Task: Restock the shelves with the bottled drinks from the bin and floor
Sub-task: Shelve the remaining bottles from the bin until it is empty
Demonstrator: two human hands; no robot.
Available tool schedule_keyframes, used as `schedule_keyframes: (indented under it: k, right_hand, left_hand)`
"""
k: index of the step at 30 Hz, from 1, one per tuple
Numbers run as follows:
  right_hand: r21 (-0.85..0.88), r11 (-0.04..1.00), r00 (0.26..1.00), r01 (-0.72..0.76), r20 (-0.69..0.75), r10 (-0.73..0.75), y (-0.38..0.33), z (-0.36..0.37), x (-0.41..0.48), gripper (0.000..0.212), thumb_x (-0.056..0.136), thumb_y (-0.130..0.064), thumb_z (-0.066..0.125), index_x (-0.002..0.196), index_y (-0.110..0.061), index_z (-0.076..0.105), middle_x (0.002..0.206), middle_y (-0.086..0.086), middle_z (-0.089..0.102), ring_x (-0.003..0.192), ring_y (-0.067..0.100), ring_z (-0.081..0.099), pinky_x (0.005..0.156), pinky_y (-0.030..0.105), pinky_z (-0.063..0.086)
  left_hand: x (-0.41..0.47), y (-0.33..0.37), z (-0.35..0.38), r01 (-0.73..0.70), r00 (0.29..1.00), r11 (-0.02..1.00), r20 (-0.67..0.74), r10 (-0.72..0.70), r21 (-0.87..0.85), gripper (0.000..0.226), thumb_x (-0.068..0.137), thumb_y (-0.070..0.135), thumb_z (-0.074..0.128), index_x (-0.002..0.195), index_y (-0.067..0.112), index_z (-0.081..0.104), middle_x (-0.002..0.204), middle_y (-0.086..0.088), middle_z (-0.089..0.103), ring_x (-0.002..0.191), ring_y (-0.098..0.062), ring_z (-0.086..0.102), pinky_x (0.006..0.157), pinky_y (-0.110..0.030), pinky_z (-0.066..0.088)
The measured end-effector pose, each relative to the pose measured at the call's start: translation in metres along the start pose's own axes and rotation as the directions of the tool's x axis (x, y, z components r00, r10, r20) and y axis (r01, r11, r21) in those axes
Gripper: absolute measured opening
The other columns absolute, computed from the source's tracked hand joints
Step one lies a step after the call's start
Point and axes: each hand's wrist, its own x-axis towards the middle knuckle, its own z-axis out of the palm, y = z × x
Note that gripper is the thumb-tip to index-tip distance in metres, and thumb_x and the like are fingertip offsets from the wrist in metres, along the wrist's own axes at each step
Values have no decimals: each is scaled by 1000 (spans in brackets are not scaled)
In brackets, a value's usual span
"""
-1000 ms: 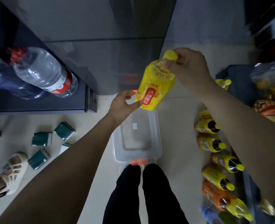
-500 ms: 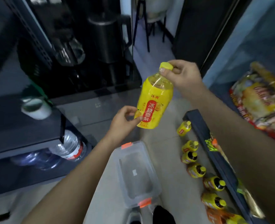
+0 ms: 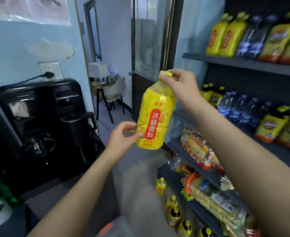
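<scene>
We hold the yellow bottle [image 3: 155, 120] near-upright in mid-air at centre. Our right hand [image 3: 180, 84] pinches its cap, and our left hand [image 3: 122, 137], at 8 o'clock of it, pinches the lower label. The shelves [image 3: 226, 61] at 3 o'clock already carry drinks, while the floor bottles [image 3: 171, 202] at 5 o'clock await shelving, so we judge the task partway.

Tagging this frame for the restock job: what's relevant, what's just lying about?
Job: yellow bottle, right hand pinching its cap, left hand holding its lower side; bottles on floor; shelves.
Lying about: coffee machine, chair, wall socket, snack packs.
</scene>
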Motion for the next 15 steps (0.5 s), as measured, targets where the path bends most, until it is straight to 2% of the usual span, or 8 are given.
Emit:
schedule_keyframes:
  k: [5, 9, 12, 15]
  right_hand:
    - [-124, 991, 988, 55, -135, -71, -35, -64, 6, 26, 88, -31, 64, 96, -7, 68, 87, 5, 67, 86, 15, 63, 82, 35, 50]
    - [-189, 980, 972, 65, -211, -106, -54, -117, 7, 28, 90, -31, 60, 97, -4, 66, 87, 8, 66, 83, 16, 60, 78, 32, 47]
    - [-233, 971, 951, 60, -282, -127, -56, -157, 13, 36, 91, -32, 59, 96, 3, 66, 96, 21, 69, 91, 31, 64, 85, 43, 51]
    - [-282, 958, 935, 53, -322, -146, -53, -198, 21, 44, 89, -37, 59, 94, 7, 65, 94, 26, 68, 90, 37, 64, 83, 50, 50]
  left_hand:
    - [17, 52, 42, -97, 989, 995, 107, 100, -33, 23, 77, 13, 74, 95, 19, 60, 94, 11, 62, 91, 0, 57, 72, -3, 46]
    - [23, 88, 83, -149, 968, 985, 192, 162, -82, 22, 78, 15, 73, 88, 29, 59, 96, 10, 65, 93, -3, 61, 81, -18, 47]
    - [27, 111, 116, -161, 955, 979, 231, 186, -124, 20, 78, 17, 73, 90, 28, 61, 98, 6, 67, 98, -9, 62, 87, -26, 50]
    - [31, 132, 154, -185, 937, 971, 270, 222, -153, 21, 78, 17, 73, 91, 27, 61, 99, 5, 68, 99, -12, 62, 91, -30, 49]
